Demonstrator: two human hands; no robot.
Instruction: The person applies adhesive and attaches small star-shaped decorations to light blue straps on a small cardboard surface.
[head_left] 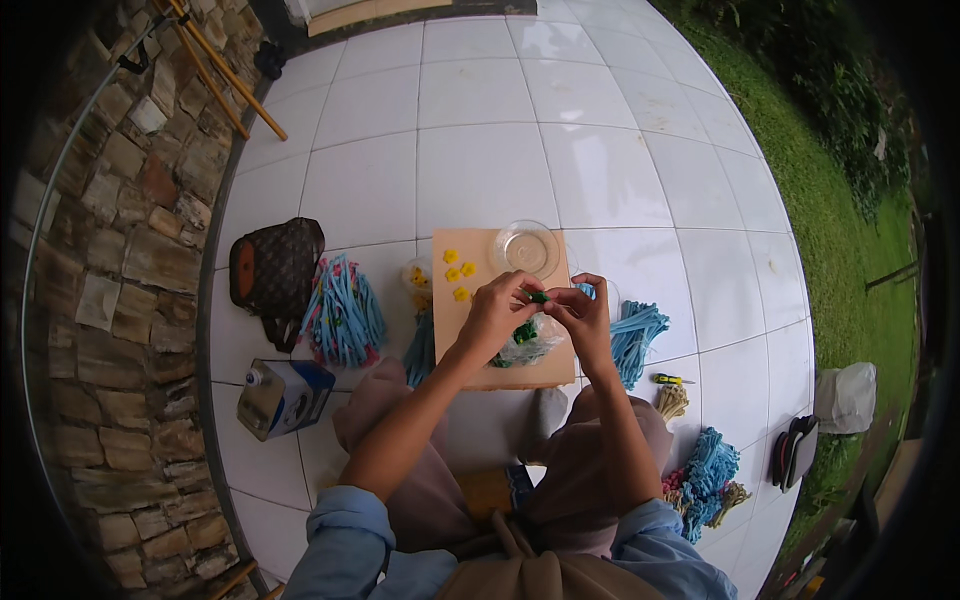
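Observation:
My left hand (497, 312) and my right hand (585, 315) meet above a light brown board (453, 345), fingertips pinched together on a small dark green piece (540, 297). Its exact kind is too small to make out. Under the hands lies a clear plastic bag (538, 347) with more green pieces (524, 332) in and beside it. Several yellow flower-shaped pieces (453, 274) are spread over the board's far left part. A clear round dish (527, 249) sits at the far right corner. By the board's left edge stands a clear cup (417, 276) with yellow pieces in it.
Bundles of light blue strips lie left (343, 315) and right (637, 340) of the board. A brown handbag (285, 262) and a metal can (285, 400) stand near the stone wall (130, 330). At right are a yellow-and-black tool (672, 379), more blue bundles (710, 470) and a dark pouch (793, 453).

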